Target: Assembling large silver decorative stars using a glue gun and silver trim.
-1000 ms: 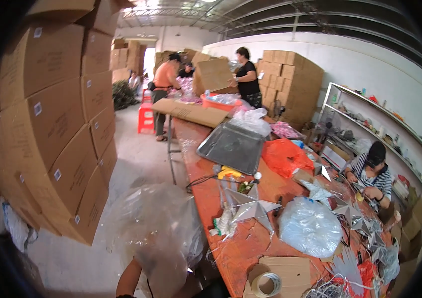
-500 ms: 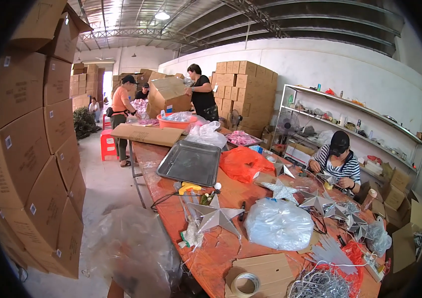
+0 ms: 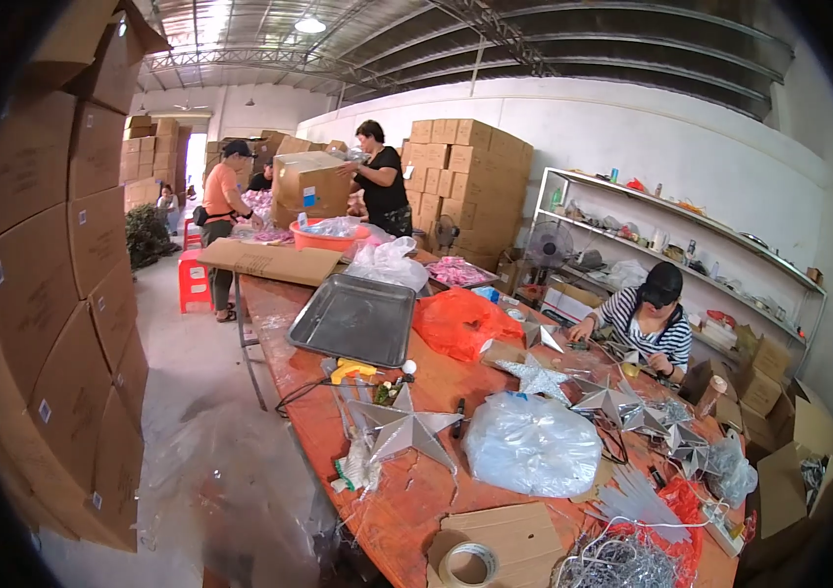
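Neither of my hands can be made out. At the lower left a large clear plastic bag (image 3: 230, 480) hangs beside the table, blurred; what lies behind it is smeared. On the red-brown table (image 3: 377, 529) nearest to it are a white work glove (image 3: 357, 466), a silver star (image 3: 410, 431) and a yellow-handled glue gun (image 3: 352, 370). To the right of these sits a filled clear plastic bag (image 3: 534, 443). A tape roll (image 3: 468, 565) rests on a cardboard piece (image 3: 524, 537) at the near edge.
Tall stacked cartons (image 3: 34, 323) wall off the left. A black tray (image 3: 355, 318) and a red plastic bag (image 3: 465, 323) lie farther up the table. A person in a striped shirt (image 3: 642, 323) handles stars at the right. Others work at the far end, one holding a carton (image 3: 310, 184).
The whole view has shifted slightly, so the table and cartons sit a little farther left. The clear bag at the lower left has changed shape. The striped-shirt person's hands have moved a little.
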`<state>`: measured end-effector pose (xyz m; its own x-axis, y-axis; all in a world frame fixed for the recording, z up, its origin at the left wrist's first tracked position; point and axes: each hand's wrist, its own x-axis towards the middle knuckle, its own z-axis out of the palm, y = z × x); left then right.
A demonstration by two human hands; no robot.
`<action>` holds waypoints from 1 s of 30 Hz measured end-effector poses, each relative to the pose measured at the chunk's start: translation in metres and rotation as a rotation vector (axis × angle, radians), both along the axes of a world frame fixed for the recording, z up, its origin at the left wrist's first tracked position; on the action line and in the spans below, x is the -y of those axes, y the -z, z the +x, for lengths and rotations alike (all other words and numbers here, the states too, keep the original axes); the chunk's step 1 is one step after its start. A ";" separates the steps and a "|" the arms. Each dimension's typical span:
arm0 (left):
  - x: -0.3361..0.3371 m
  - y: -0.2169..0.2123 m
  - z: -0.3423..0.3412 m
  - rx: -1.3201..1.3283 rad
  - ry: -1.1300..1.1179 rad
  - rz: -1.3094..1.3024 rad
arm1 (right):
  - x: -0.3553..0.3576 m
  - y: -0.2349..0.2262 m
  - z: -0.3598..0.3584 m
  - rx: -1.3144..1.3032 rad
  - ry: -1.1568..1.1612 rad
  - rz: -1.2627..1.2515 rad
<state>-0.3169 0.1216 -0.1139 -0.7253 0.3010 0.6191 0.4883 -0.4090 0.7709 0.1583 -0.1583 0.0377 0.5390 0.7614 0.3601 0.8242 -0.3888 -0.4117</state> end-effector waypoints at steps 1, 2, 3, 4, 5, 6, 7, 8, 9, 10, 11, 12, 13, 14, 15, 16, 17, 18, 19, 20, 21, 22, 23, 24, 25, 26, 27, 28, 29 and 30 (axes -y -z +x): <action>0.000 0.001 -0.003 0.001 -0.010 -0.001 | -0.002 0.000 -0.001 0.002 0.006 -0.001; 0.002 0.003 -0.005 0.003 -0.020 -0.003 | -0.001 -0.001 -0.002 -0.022 0.005 0.007; 0.006 0.005 -0.007 0.006 -0.032 -0.005 | 0.000 -0.001 -0.003 -0.046 0.003 0.014; 0.010 0.008 -0.010 0.009 -0.046 -0.008 | 0.002 0.004 -0.003 -0.041 0.005 0.012; 0.014 0.010 -0.008 0.020 -0.064 -0.008 | 0.001 0.011 0.002 -0.078 0.013 0.010; 0.018 0.013 -0.005 0.029 -0.082 -0.008 | 0.001 0.013 0.006 -0.115 0.021 0.008; 0.021 0.014 -0.003 0.037 -0.097 -0.007 | 0.002 0.007 0.007 -0.105 0.020 0.010; 0.022 0.014 -0.006 0.035 -0.108 -0.006 | 0.001 0.000 0.000 -0.107 0.041 -0.010; 0.022 0.012 -0.008 0.031 -0.116 -0.005 | 0.001 -0.004 -0.004 -0.112 0.065 -0.029; 0.021 0.010 -0.009 0.024 -0.121 -0.004 | -0.001 -0.003 -0.002 -0.117 0.075 -0.026; 0.022 0.010 -0.011 0.017 -0.118 -0.008 | 0.000 0.000 0.000 -0.146 0.040 0.055; 0.021 0.008 -0.013 0.008 -0.112 -0.011 | 0.000 0.002 0.001 -0.174 0.007 0.138; 0.021 0.007 -0.014 -0.002 -0.106 -0.015 | 0.000 0.004 0.000 -0.180 0.030 0.136; 0.022 0.005 -0.012 -0.009 -0.104 -0.018 | -0.001 0.005 0.001 -0.165 -0.007 0.107; 0.023 0.004 -0.011 -0.016 -0.102 -0.021 | 0.000 0.002 0.001 -0.150 -0.045 0.078; 0.025 0.002 -0.010 -0.022 -0.102 -0.023 | 0.000 -0.006 -0.004 -0.124 -0.047 0.071; 0.024 0.000 -0.009 -0.027 -0.102 -0.025 | 0.002 -0.003 -0.003 -0.126 -0.032 0.071; 0.024 -0.002 -0.008 -0.030 -0.105 -0.027 | 0.001 0.004 0.000 -0.232 -0.047 0.079; 0.025 -0.003 -0.007 -0.033 -0.110 -0.028 | 0.001 0.010 0.003 -0.337 -0.064 0.087; 0.027 -0.005 -0.007 -0.035 -0.118 -0.026 | 0.001 0.016 0.003 -0.284 -0.085 0.164; 0.029 -0.007 -0.007 -0.036 -0.128 -0.025 | 0.001 0.021 0.006 -0.284 -0.081 0.167; 0.032 -0.008 -0.008 -0.037 -0.142 -0.024 | 0.001 0.026 0.009 -0.271 -0.093 0.198; 0.036 -0.008 -0.010 -0.039 -0.156 -0.026 | 0.002 0.029 0.010 -0.260 -0.107 0.227; 0.041 -0.009 -0.013 -0.040 -0.174 -0.028 | 0.003 0.028 0.009 -0.261 -0.108 0.225; 0.046 -0.009 -0.016 -0.041 -0.192 -0.030 | 0.002 0.027 0.009 -0.300 -0.098 0.229; 0.052 -0.009 -0.018 -0.040 -0.212 -0.031 | 0.002 0.025 0.008 -0.338 -0.089 0.233; 0.057 -0.009 -0.021 -0.038 -0.233 -0.032 | 0.001 0.024 0.008 -0.336 -0.095 0.232; 0.063 -0.009 -0.023 -0.037 -0.254 -0.032 | 0.000 0.022 0.008 -0.271 -0.110 0.260; 0.068 -0.008 -0.024 -0.035 -0.274 -0.038 | -0.002 0.020 0.009 -0.206 -0.125 0.283; 0.073 -0.007 -0.026 -0.033 -0.295 -0.043 | -0.003 0.018 0.010 -0.203 -0.130 0.278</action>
<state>-0.3424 0.0488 -0.1066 -0.7649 0.1071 0.6352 0.6064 -0.2129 0.7661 0.1684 -0.1557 0.0192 0.5259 0.7165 0.4583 0.7501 -0.1365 -0.6471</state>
